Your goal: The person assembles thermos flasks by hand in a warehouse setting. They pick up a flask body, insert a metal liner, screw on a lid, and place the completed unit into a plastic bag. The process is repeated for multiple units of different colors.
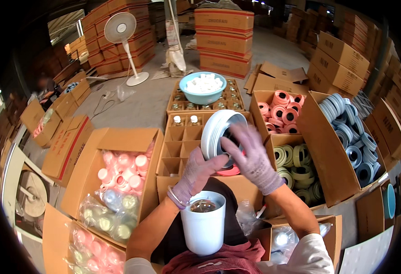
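Both my hands wear lavender gloves. My left hand is closed on the lower left edge of a pale blue ribbed plastic ring, held tilted above my lap. Whether it is one ring or a nested stack, I cannot tell. At its opening is my right hand, thumb and fingers spread and partly blurred. Between my thighs stands a pale blue plastic cup, with something shiny, glass-like inside. A pink ring shows partly beneath my hands.
Ahead sits a divided carton with two white-capped bottles; behind it, a blue basin of white caps tops another carton. Open boxes hold pink rings, green rings, blue rings and pink cups. A fan stands far left.
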`<state>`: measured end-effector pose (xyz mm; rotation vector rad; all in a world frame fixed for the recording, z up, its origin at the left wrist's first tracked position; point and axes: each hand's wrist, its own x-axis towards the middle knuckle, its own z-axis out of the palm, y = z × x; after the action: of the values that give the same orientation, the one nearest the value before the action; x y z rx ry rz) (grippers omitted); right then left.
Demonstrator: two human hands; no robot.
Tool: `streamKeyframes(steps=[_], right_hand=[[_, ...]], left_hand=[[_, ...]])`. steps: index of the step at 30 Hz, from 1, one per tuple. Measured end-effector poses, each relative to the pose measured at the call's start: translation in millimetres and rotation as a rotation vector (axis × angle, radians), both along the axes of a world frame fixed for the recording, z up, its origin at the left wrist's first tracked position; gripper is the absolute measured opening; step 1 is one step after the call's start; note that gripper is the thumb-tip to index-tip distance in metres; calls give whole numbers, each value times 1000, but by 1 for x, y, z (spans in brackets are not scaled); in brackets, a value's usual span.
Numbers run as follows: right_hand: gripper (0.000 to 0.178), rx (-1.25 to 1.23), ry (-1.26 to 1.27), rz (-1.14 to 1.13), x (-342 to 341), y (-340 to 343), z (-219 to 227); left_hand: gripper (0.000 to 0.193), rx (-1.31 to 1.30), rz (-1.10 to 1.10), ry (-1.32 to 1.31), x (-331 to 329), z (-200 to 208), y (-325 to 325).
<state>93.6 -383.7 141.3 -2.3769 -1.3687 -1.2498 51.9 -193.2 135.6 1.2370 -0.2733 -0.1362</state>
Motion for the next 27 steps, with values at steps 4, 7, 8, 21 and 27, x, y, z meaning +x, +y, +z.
streamKeyframes(steps=[4,7,8,21,27], right_hand=[[48,763,1399,204,-11,31,-13],[54,595,1323,119,-7,26,-29],[59,494,783,93,-14,30,-28],[45,663,1470,610,-4,88,-55],[41,567,1770,46,-9,25,-106]], left_hand=[[60,348,326,-324,-14,-12,26],[51,257,268,-59,-9,-13,58],[48,52,94,11,-10,-9,63],[79,325,260,-362,-13,-56,70],[61,695,-155,-594,-19,-85,125]])
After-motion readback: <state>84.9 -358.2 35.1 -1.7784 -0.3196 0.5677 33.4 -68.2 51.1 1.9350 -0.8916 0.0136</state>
